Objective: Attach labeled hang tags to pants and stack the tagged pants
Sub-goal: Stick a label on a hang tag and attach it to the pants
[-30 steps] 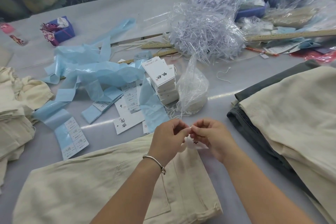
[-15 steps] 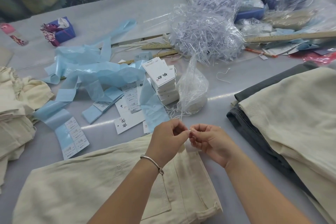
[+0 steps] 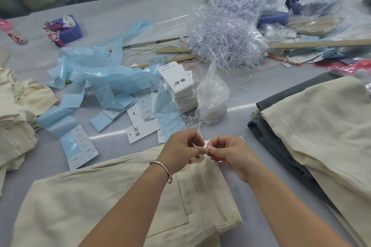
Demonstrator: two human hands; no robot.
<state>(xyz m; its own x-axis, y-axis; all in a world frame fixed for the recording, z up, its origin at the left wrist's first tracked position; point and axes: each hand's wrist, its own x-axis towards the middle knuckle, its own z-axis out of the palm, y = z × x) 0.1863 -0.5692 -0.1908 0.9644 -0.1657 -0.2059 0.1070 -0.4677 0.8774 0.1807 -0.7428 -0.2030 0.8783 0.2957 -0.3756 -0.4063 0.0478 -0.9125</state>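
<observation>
While both hands meet over the waistband end of the cream pants (image 3: 124, 202) on the desk (image 3: 112, 12), a fastening step is judged to be in hand; the left hand (image 3: 180, 150) and right hand (image 3: 228, 152) are held fingertip to fingertip, each pinching something fine between thumb and forefinger, presumably the tag string, though the string itself is too thin to be made out; a white hang tag (image 3: 206, 143) is partly seen behind the fingers, just above the waistband. Tension is best kept even on both ends, so that the loop is closed without the fabric being puckered; the tag is best left free to hang face up beyond the waistband edge. Loose strings (image 3: 192, 121) trail from the clear bag (image 3: 212, 96) just ahead of the hands, and snagging them is to be avoided; the stack of hang tags (image 3: 178, 88) stands beside that bag. Folded pants (image 3: 321, 126) are piled at the right, judged the likely stack; more cream cloth (image 3: 16, 106) lies at the left edge.
</observation>
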